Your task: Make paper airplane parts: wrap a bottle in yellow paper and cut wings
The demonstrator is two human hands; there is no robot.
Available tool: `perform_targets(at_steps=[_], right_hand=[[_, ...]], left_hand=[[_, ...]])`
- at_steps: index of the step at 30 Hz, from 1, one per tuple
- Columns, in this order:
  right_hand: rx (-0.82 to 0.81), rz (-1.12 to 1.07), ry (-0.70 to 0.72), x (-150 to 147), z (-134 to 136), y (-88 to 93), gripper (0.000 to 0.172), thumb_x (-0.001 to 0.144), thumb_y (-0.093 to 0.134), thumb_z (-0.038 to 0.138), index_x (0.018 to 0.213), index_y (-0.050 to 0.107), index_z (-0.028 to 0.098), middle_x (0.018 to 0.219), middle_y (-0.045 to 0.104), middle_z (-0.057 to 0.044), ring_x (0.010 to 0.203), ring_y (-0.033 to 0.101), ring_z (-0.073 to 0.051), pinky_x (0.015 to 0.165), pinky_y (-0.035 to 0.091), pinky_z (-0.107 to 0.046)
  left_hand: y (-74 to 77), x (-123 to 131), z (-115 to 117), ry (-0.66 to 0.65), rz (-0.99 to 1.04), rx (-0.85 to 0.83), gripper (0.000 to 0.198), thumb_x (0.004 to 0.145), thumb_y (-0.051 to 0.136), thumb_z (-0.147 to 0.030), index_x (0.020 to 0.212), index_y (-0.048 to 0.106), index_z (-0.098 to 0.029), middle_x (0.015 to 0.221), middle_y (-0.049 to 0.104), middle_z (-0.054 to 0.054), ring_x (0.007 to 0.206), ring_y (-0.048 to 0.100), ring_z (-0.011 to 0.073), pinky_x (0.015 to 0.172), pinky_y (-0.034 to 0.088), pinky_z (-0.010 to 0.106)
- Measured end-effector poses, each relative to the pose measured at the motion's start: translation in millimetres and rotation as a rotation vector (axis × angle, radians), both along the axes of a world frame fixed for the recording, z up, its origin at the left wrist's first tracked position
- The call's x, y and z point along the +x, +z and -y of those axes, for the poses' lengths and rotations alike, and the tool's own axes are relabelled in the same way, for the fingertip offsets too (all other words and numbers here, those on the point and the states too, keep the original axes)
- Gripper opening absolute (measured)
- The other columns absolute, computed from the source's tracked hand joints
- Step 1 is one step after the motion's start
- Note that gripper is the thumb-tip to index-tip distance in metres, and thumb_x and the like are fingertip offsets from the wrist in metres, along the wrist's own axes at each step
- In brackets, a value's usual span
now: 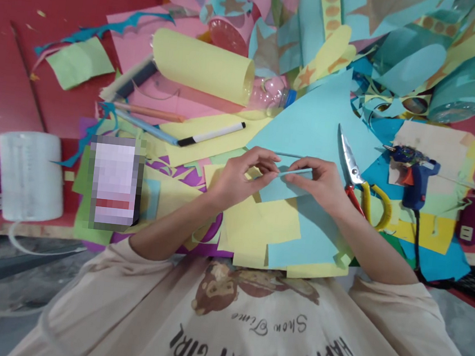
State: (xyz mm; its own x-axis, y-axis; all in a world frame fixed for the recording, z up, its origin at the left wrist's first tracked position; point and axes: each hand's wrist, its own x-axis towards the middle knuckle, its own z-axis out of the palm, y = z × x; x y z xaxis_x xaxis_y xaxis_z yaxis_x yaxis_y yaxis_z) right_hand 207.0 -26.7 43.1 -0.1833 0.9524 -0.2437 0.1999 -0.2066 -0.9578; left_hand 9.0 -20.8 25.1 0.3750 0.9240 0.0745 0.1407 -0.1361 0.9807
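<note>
Between my hands is a thin light-blue paper strip [296, 172], narrow as a stick; whether it is folded or rolled I cannot tell. My right hand [321, 181] pinches it between thumb and fingers near its right end. At the left end, my left hand [247, 174] has its thumb and fingers closed about the tip. Just behind the fingertips lies a second thin blue strip [294, 155], partly hidden by my fingers. Underneath are a large light-blue paper sheet [320, 119] and a yellow paper piece [258, 225].
Scissors [358, 176] with red and yellow handles lie beside my right wrist. Further right is a blue glue gun [418, 177]. To the left are a marker [212, 134], a phone [113, 182] and a white box-like object [29, 176]. A yellow-wrapped bottle [202, 66] lies behind.
</note>
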Motion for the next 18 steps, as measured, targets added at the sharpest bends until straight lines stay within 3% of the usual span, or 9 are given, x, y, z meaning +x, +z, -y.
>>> perform_targets(at_steps=[3,6,11,15,18], right_hand=[[-0.031,-0.058,-0.022,-0.4,-0.7,-0.9,0.015,0.066,0.08,0.031,0.072,0.073,0.02,0.076,0.07,-0.001,0.075,0.061,-0.015,0.075,0.047,-0.031],[-0.102,-0.124,-0.023,-1.2,0.2,-1.5,0.019,0.064,0.082,0.033,0.075,0.074,0.019,0.077,0.071,-0.001,0.075,0.062,-0.015,0.078,0.048,-0.033],[-0.179,-0.162,-0.04,-4.9,4.3,0.8,0.028,0.065,0.08,0.04,0.076,0.072,0.015,0.071,0.065,-0.002,0.065,0.055,-0.014,0.064,0.046,-0.032],[-0.097,-0.065,-0.028,-9.8,6.8,5.3,0.032,0.068,0.076,0.045,0.063,0.063,0.016,0.059,0.049,0.002,0.057,0.043,-0.011,0.053,0.037,-0.028],[-0.071,-0.045,0.007,-10.1,6.3,6.1,0.036,0.069,0.073,0.051,0.065,0.06,0.017,0.059,0.046,0.002,0.056,0.039,-0.01,0.052,0.035,-0.027]], left_hand=[[-2.4,-0.8,0.8,-0.054,-0.009,-0.011,0.025,0.083,0.065,-0.028,0.105,0.058,-0.02,0.087,0.069,0.002,0.079,0.068,0.0114,0.076,0.056,0.025],[-3.5,-1.0,1.5,-0.115,-0.041,-0.019,0.028,0.084,0.063,-0.026,0.11,0.056,-0.021,0.089,0.067,0.002,0.079,0.066,0.0107,0.076,0.055,0.025],[-4.1,0.5,6.6,-0.129,-0.066,-0.051,0.032,0.084,0.063,-0.027,0.114,0.054,-0.024,0.092,0.065,0.001,0.079,0.065,0.0103,0.073,0.055,0.023],[-6.7,1.0,10.9,-0.096,-0.112,-0.063,0.035,0.084,0.064,-0.038,0.114,0.052,-0.026,0.089,0.063,0.0,0.079,0.066,0.0122,0.071,0.056,0.025],[-9.7,-0.7,8.5,-0.085,-0.148,0.051,0.049,0.081,0.068,-0.045,0.121,0.048,-0.026,0.094,0.063,0.002,0.085,0.066,0.0149,0.08,0.057,0.031]])
